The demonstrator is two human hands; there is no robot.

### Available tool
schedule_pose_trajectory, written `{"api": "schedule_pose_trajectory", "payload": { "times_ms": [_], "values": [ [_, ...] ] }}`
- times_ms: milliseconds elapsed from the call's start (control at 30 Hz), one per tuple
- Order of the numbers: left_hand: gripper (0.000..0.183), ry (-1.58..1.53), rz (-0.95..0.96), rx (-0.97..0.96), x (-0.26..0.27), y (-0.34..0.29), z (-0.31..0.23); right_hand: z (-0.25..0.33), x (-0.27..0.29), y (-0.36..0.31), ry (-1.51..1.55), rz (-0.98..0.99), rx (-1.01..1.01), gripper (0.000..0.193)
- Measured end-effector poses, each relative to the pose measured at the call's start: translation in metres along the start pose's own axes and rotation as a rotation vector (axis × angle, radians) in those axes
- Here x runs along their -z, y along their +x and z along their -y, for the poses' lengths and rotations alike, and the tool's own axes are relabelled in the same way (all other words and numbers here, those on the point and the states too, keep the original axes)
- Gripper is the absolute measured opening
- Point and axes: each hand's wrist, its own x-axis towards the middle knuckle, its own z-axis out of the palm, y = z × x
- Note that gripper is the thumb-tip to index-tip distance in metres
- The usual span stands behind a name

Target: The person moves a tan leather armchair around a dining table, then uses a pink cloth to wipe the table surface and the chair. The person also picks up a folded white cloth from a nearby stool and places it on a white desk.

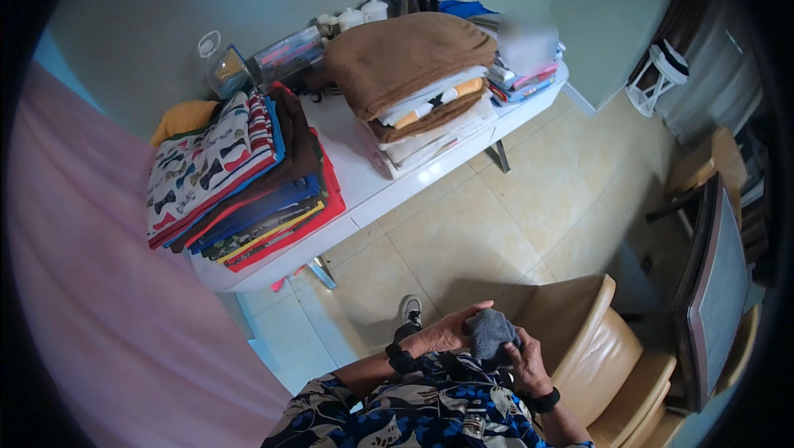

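Lower centre of frame: small grey cloth (490,334), bunched, held between both hands above the lap. Left hand (447,334) against the cloth's left edge, fingers curled over its top. Right hand (523,359) below and to the right, fingers closed on the lower right edge. No clear long axis in the bundle; both hands equally near. Lower right: tan chair (595,349). Upper left: white table (364,188) bearing a stack of folded colourful garments (240,183) and a brown blanket pile (413,68).
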Motion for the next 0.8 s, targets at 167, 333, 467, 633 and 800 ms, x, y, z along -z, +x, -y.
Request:
{"api": "schedule_pose_trajectory", "payload": {
  "times_ms": [167,333,467,633,800],
  "values": [
    [0.059,0.11,-0.075,0.003,0.04,-0.001,-0.021,0.003,-0.026,0.045,-0.036,-0.011,0.032,0.04],
    [0.036,-0.039,-0.125,0.08,0.064,-0.001,-0.026,0.007,-0.037,0.065,0.069,-0.011,-0.132,0.048],
    [0.029,0.232,-0.216,0.08,0.066,0.023,-0.03,-0.007,-0.037,0.059,0.406,-0.132,-0.118,0.074],
    [0.039,-0.072,-0.01,0.239,0.051,0.055,-0.041,-0.02,-0.033,0.073,0.266,-0.066,-0.126,0.068],
    [0.039,0.055,0.074,0.238,0.043,0.082,-0.039,-0.052,-0.002,0.068,0.544,-0.218,-0.39,0.029]
  ]
}}
